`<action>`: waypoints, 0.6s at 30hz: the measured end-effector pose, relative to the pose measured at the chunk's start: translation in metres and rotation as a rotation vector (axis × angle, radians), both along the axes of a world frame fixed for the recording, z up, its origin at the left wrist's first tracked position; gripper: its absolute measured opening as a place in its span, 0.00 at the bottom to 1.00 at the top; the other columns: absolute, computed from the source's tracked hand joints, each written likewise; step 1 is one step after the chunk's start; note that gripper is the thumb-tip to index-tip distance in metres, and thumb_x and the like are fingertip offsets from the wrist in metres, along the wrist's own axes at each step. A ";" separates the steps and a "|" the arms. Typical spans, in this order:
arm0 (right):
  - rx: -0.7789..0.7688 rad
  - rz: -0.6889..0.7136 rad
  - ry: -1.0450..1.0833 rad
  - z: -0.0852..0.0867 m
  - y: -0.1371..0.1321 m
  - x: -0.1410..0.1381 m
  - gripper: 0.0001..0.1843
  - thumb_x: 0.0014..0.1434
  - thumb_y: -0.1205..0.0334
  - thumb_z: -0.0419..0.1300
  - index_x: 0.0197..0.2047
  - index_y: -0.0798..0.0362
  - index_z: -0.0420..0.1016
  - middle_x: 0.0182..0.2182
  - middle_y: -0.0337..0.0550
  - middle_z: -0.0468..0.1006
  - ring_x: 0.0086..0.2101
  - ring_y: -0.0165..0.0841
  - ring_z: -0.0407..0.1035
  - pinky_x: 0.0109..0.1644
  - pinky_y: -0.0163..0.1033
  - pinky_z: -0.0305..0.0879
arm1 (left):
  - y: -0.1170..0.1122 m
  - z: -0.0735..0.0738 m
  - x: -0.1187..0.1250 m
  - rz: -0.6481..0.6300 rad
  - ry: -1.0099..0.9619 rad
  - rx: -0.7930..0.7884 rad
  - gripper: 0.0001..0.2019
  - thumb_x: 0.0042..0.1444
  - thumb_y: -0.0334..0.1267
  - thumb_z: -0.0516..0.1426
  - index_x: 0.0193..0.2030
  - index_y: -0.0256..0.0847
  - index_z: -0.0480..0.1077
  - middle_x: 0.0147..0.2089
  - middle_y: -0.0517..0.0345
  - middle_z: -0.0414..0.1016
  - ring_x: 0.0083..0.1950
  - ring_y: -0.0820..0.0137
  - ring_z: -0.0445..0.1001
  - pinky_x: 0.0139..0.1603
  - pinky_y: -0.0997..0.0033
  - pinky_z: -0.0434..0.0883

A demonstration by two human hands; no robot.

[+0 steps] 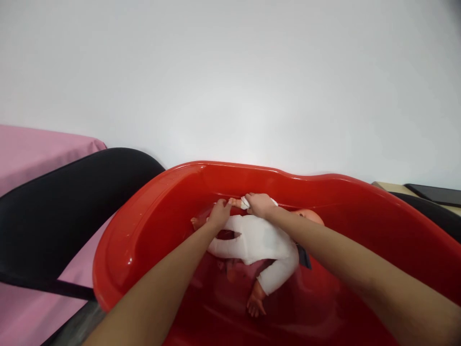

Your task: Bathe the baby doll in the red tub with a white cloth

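A baby doll (pixel 266 238) with a white cloth body lies inside a red baby bathtub (pixel 230 175). Its head (pixel 310 216) is toward the right, partly behind my right forearm. The doll's far arm lies along the tub's back wall, its bare hand (pixel 235 202) pointing left. My left hand (pixel 220 214) pinches at that bare hand. Beside it, my right hand (pixel 260 205) is closed on the white sleeve (pixel 245 203) near the doll's wrist. The doll's near arm bends forward, its hand (pixel 256 303) resting low in the tub. A foot (pixel 195 223) shows at the left.
A black chair back (pixel 79 197) stands left of the tub, in front of a pink-covered surface (pixel 39 149). Behind the tub rises a white wall (pixel 230 86). At the far right a dark flat object (pixel 434 193) lies on a pale wooden surface (pixel 387 186).
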State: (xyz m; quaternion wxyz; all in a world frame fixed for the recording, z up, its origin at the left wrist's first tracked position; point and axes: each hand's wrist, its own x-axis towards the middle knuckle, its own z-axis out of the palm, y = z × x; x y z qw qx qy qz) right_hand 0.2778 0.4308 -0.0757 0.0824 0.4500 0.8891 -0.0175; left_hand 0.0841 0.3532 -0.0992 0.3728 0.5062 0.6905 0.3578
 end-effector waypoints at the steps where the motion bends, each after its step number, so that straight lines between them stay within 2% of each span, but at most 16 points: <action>1: 0.018 0.020 0.029 0.001 -0.004 0.008 0.20 0.69 0.58 0.63 0.61 0.57 0.75 0.56 0.57 0.82 0.53 0.46 0.78 0.53 0.44 0.69 | 0.001 0.001 -0.001 0.041 -0.043 -0.007 0.21 0.78 0.44 0.49 0.66 0.32 0.69 0.68 0.31 0.75 0.67 0.52 0.76 0.72 0.53 0.69; 2: 0.028 0.042 0.067 0.002 -0.008 0.016 0.19 0.69 0.58 0.63 0.60 0.56 0.74 0.56 0.55 0.82 0.53 0.45 0.77 0.54 0.44 0.68 | 0.002 0.003 -0.002 0.065 -0.114 -0.029 0.23 0.80 0.47 0.46 0.68 0.33 0.66 0.70 0.31 0.74 0.65 0.54 0.78 0.69 0.54 0.72; 4: 0.035 0.072 0.186 -0.001 -0.014 0.029 0.16 0.69 0.58 0.64 0.57 0.55 0.75 0.54 0.52 0.81 0.52 0.44 0.76 0.56 0.44 0.67 | 0.003 0.007 -0.003 0.071 -0.380 -0.112 0.24 0.81 0.51 0.43 0.66 0.35 0.67 0.66 0.34 0.76 0.57 0.57 0.83 0.61 0.57 0.78; 6: -0.006 0.093 0.362 -0.008 -0.017 0.037 0.14 0.68 0.58 0.66 0.54 0.54 0.77 0.52 0.51 0.80 0.51 0.43 0.74 0.55 0.44 0.66 | 0.002 0.009 0.000 0.068 -0.721 -0.200 0.20 0.81 0.51 0.45 0.57 0.38 0.70 0.56 0.41 0.81 0.49 0.61 0.84 0.57 0.59 0.81; 8: -0.112 0.103 0.557 -0.016 -0.017 0.036 0.13 0.65 0.57 0.69 0.49 0.54 0.78 0.49 0.48 0.79 0.50 0.41 0.74 0.54 0.43 0.67 | 0.001 0.008 0.004 0.088 -0.966 -0.239 0.17 0.80 0.50 0.50 0.50 0.39 0.71 0.44 0.48 0.80 0.44 0.63 0.82 0.57 0.57 0.82; 11: -0.240 0.032 0.839 -0.023 -0.020 0.021 0.11 0.65 0.53 0.69 0.43 0.52 0.79 0.43 0.44 0.79 0.45 0.38 0.74 0.51 0.42 0.68 | 0.002 0.004 0.012 0.083 -1.070 -0.249 0.19 0.81 0.50 0.50 0.45 0.38 0.72 0.36 0.52 0.77 0.40 0.63 0.80 0.57 0.56 0.82; 14: -0.238 -0.145 1.072 -0.019 -0.028 -0.002 0.17 0.71 0.45 0.62 0.45 0.52 0.79 0.43 0.44 0.81 0.44 0.38 0.74 0.53 0.44 0.69 | 0.003 0.001 0.015 0.067 -1.097 -0.254 0.23 0.81 0.53 0.48 0.47 0.36 0.75 0.39 0.49 0.80 0.41 0.62 0.81 0.55 0.58 0.81; 16: -0.317 -0.121 1.116 -0.013 -0.032 -0.016 0.22 0.76 0.42 0.55 0.50 0.51 0.80 0.49 0.47 0.83 0.48 0.39 0.76 0.57 0.45 0.70 | 0.003 0.000 0.014 0.043 -1.110 -0.227 0.26 0.81 0.56 0.46 0.50 0.37 0.77 0.44 0.46 0.83 0.46 0.60 0.82 0.55 0.59 0.80; 18: -0.358 0.006 1.015 -0.010 -0.035 -0.026 0.23 0.79 0.45 0.51 0.54 0.51 0.81 0.54 0.49 0.83 0.54 0.40 0.76 0.64 0.47 0.68 | 0.003 0.000 0.014 0.003 -1.132 -0.201 0.30 0.81 0.58 0.43 0.52 0.38 0.78 0.49 0.42 0.84 0.52 0.57 0.83 0.57 0.58 0.79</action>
